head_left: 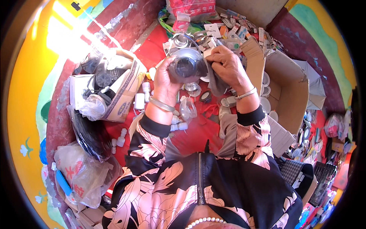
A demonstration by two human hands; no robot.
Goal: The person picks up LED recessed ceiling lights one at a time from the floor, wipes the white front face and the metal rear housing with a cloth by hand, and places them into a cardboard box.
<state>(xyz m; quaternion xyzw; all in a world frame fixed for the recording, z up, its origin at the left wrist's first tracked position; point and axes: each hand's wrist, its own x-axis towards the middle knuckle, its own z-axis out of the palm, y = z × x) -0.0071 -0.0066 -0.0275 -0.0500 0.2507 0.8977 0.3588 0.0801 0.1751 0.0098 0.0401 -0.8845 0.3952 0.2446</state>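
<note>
My left hand point(167, 74) grips a round, silver-grey housing point(176, 68) with a dark circular centre, held up over the floor. Whether it is a lamp part I cannot tell. Against its right side, my right hand point(228, 66) is closed on a grey cloth point(218, 87) that hangs down below the fingers. Just beyond the housing are a silver ribbed fitting point(180, 40) and other metal parts. Under my hands lie a clear plastic bag point(188, 108) and several white cylindrical pieces point(140, 101) on a red floor covering point(198, 137).
To the left, a cardboard box point(127, 82) holds dark fittings and plastic wrap. A tall cardboard box point(289, 89) stands at the right with white round parts inside. Small boxes point(244, 32) pile up at the back. A white plastic sack point(82, 171) rests at the lower left.
</note>
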